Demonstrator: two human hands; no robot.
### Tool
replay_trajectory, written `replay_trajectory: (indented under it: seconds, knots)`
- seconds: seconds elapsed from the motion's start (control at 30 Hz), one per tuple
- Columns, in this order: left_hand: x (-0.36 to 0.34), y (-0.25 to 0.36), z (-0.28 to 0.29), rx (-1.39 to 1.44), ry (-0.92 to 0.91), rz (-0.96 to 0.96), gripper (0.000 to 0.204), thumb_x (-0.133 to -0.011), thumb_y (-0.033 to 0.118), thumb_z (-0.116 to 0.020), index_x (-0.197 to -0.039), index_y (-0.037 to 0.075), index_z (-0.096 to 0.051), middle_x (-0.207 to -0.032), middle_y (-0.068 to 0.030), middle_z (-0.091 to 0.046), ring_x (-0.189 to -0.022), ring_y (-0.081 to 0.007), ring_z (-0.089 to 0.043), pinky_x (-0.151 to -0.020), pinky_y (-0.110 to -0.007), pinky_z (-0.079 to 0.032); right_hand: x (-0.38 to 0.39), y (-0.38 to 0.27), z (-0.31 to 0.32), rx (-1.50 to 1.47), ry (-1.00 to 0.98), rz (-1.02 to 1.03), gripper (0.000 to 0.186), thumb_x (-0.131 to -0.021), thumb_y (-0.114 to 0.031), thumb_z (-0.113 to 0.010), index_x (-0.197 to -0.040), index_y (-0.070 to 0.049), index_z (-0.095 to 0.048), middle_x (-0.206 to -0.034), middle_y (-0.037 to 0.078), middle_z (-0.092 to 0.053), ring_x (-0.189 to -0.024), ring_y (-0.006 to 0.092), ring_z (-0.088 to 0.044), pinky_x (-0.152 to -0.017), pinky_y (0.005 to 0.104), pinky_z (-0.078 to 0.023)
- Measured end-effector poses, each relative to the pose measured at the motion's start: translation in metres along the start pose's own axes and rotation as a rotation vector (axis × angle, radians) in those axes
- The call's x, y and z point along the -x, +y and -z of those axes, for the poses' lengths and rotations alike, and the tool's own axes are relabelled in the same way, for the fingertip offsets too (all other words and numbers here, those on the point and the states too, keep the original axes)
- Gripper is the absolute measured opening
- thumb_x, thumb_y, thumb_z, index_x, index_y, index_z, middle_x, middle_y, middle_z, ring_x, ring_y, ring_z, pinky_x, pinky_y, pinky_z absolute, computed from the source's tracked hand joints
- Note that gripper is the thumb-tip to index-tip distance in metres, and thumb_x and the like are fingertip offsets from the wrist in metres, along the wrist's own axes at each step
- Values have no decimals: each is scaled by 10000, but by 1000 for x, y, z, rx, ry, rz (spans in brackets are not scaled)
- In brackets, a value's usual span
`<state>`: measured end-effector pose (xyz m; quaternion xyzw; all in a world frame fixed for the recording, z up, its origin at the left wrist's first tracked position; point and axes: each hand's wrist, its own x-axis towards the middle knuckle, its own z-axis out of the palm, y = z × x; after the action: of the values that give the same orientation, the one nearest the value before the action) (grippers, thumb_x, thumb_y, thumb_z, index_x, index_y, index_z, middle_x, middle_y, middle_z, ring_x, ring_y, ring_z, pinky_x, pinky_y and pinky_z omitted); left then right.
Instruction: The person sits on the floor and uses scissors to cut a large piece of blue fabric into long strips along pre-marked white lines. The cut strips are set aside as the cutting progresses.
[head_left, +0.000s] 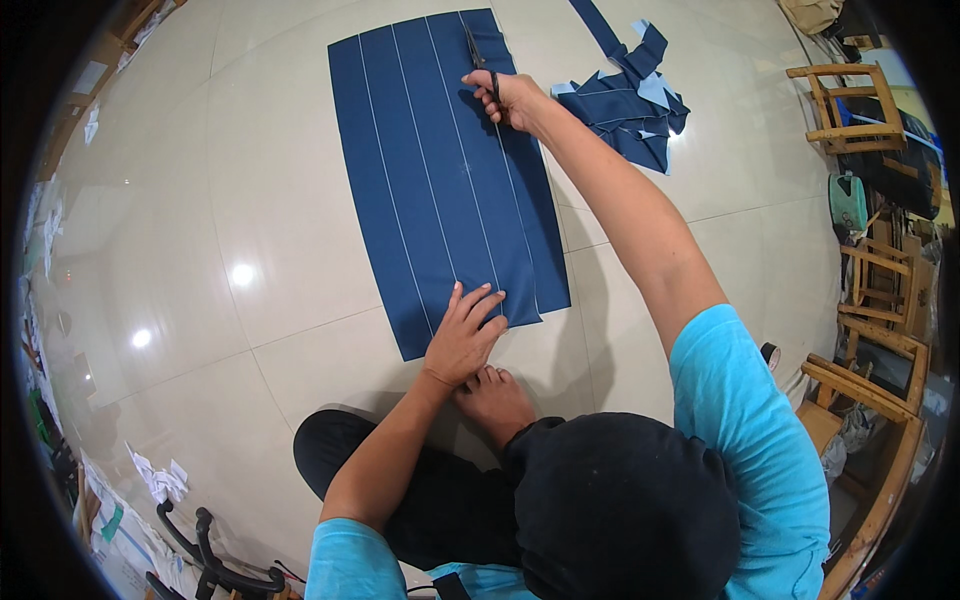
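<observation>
At the far left we see only scraps of white paper [160, 482] on the pale tiled floor [250, 180]. Moving right, we come to the blue cloth [420, 190], a long panel marked with thin white lines running lengthwise, lying flat on the tiles ahead of us. Our left hand [465, 335] rests palm down on its near edge, fingers spread and slightly apart, pinning the cloth beside our bare foot [495, 400]. Further right and further away, our right hand [512, 98] reaches out at full stretch with its fingers closed through the handles of a pair of dark scissors [478, 55], the blades lying on the cloth near its far end, close to one of the white lines. We cannot tell whether the blades are open. Beyond that hand lies a heap of blue offcuts [628, 100], and at the right edge stand wooden chairs [870, 300].

We judge that we are cutting along a marked line. The next stroke calls for keeping the cloth taut under the left hand and the blades on the line.
</observation>
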<state>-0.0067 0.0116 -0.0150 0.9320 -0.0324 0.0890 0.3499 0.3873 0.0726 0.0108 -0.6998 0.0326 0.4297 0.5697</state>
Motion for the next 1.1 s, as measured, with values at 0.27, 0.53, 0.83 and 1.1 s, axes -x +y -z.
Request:
replay_trajectory:
  seconds: [0.27,0.53,0.83,1.1]
  knots:
    - [0,1,0,-14,-3,3,179,-921,177,-688,-1084,121,-639,-1441,-89,-553,-1429,-332,-453,-1234,-657,-295,-11,4,5,25,-4,2,302,-779,-245,-912,-775,-71,-665,-666,-7,-556,-509,75,-476,-432,231,-389]
    - [-1,1,0,-11,-6,7,174,-921,170,-690,-1082,124,-643,-1436,-87,-559,-1431,-329,-455,-1237,-650,-295,-15,7,7,18,-29,0,293,-786,-224,-916,-774,-66,-669,-665,3,-583,-497,72,-494,-424,226,-393]
    - [-2,2,4,-8,-1,11,178,-908,154,-706,-1072,115,-649,-1421,-92,-574,-1417,-328,-476,-1230,-646,-311,-10,-9,4,19,-26,34,342,-788,-266,-893,-819,-27,-651,-693,24,-572,-507,92,-501,-427,242,-405]
    - [-3,4,5,-1,14,16,176,-904,144,-719,-1065,108,-657,-1411,-93,-583,-1407,-328,-490,-1227,-641,-321,-23,-9,4,27,-37,24,344,-767,-309,-920,-793,-88,-658,-668,-13,-549,-518,72,-465,-450,229,-375]
